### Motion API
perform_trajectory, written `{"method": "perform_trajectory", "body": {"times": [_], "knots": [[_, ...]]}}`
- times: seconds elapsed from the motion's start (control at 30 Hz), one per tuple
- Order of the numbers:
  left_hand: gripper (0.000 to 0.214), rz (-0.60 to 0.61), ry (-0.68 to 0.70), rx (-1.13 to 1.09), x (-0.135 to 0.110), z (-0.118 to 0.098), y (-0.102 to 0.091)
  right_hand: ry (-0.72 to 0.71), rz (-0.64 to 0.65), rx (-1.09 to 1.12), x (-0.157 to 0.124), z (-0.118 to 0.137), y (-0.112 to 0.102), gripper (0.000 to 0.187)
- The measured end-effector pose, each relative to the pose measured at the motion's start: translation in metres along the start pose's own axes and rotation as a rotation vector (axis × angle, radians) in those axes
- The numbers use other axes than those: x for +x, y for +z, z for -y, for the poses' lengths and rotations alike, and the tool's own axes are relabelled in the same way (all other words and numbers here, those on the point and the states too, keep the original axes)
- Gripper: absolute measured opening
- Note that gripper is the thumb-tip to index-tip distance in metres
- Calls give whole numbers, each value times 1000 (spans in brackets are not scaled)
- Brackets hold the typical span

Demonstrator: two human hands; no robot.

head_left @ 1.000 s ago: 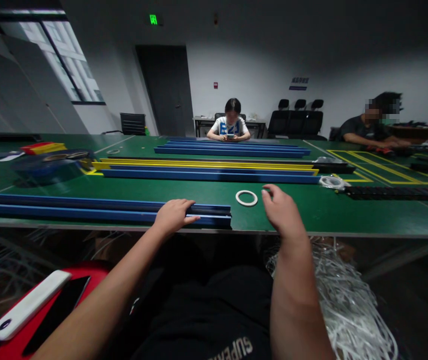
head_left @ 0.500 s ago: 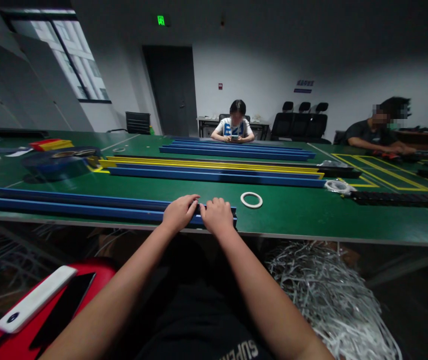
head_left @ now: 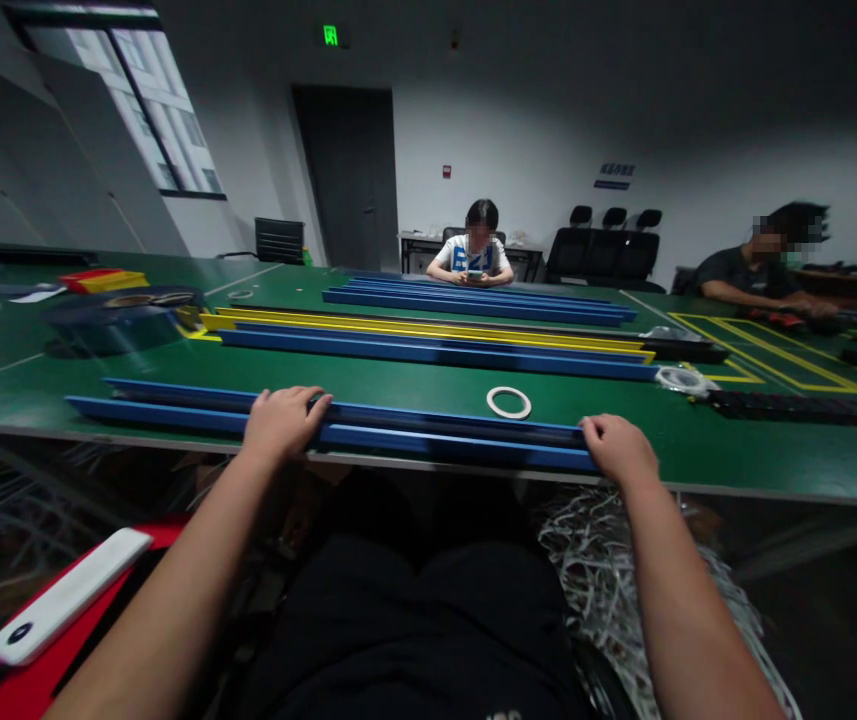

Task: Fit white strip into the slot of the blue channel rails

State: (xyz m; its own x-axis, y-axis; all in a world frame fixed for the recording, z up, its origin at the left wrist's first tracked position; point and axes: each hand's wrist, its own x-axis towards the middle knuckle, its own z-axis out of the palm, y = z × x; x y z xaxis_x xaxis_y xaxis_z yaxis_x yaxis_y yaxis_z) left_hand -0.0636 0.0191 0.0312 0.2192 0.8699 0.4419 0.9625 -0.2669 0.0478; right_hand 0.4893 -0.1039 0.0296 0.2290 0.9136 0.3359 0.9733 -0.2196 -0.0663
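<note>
1. Blue channel (head_left: 398, 439) is being held along the table (head_left: 735, 450)'s near edge; pulling nearer could tip it.
2. It is being gripped by curled fingers: left hand (head_left: 285, 425) mid-left, right hand (head_left: 621, 450) at right end.
3. White ring (head_left: 509, 415), just beyond, is being risked by any far push.
</note>
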Motion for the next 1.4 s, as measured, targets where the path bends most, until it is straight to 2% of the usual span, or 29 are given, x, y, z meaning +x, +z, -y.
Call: {"method": "perform_trajectory", "body": {"times": [0.07,0.13,0.2,0.23,0.3,0.37,0.47,0.53,0.6,0.67,0.77,0.83,1.03,1.1,1.17,1.27,1.33,1.4], "knots": [[49,32,20,13,2,7,5,62,35,-15,1,-51,-3,45],[50,21,60,21,4,0,11,135,56,-15,2,-85,-8,47],[53,-29,80,26,6,-19,16,184,105,-49,3,-94,-13,49],[55,-49,85,22,6,-31,17,192,121,-68,4,-88,-16,50],[56,-63,96,-6,8,-60,19,162,125,-78,5,-56,-18,50],[56,-70,89,-49,9,-93,22,92,98,-8,5,-6,-17,53],[55,-103,74,-154,7,-145,29,-98,51,111,-2,78,-11,53],[54,-117,82,-237,5,-177,33,-142,-4,130,-8,119,-5,52],[52,-108,113,-324,1,-201,35,-113,-60,94,-13,140,0,51],[50,-83,175,-403,-1,-213,34,-71,-94,59,-15,141,4,50],[48,-42,279,-450,-2,-205,28,-65,-113,27,-14,118,6,47],[48,-16,293,-414,1,-184,23,-68,-116,-2,-11,92,6,45],[61,111,273,-246,15,-93,18,-69,-106,-78,0,-6,9,41],[64,124,304,-253,16,-77,19,-23,-80,-79,4,-35,8,41],[64,91,322,-265,15,-73,21,54,-44,-70,6,-52,6,44],[62,31,310,-256,12,-78,27,137,9,-44,8,-47,1,49],[61,20,300,-265,11,-84,31,120,23,-13,7,-25,-2,49],[61,9,299,-298,10,-93,33,46,23,36,5,8,-4,47]]}}
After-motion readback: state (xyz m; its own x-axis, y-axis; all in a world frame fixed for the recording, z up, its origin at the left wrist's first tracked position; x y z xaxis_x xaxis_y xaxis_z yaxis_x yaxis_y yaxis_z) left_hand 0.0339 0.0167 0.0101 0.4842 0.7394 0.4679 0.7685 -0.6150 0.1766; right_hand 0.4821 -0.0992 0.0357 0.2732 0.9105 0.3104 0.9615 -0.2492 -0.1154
